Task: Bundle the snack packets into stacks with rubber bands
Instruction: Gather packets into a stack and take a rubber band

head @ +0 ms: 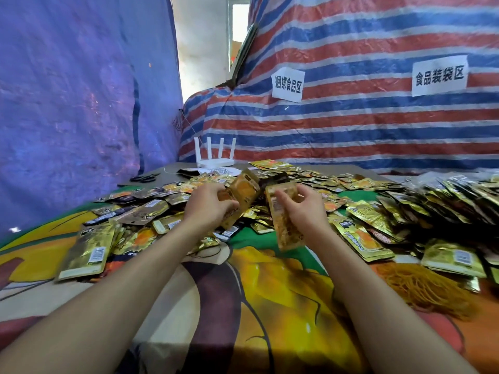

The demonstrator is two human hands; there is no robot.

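Gold and orange snack packets [151,211] lie scattered across the table's middle and left. My left hand [209,205] grips a few packets [243,195] held up above the heap. My right hand [306,206] holds a thin stack of packets [283,228] upright, just right of the left hand's packets. A heap of tan rubber bands [426,287] lies on the cloth at the right. Bundled packets [459,201] are piled at the far right.
A colourful printed cloth [270,292] covers the table. A white router [214,155] with several antennas stands at the back, black scissors [144,178] to its left. A blue tarp [67,103] hangs at the left, a striped tarp [351,117] with two paper signs behind.
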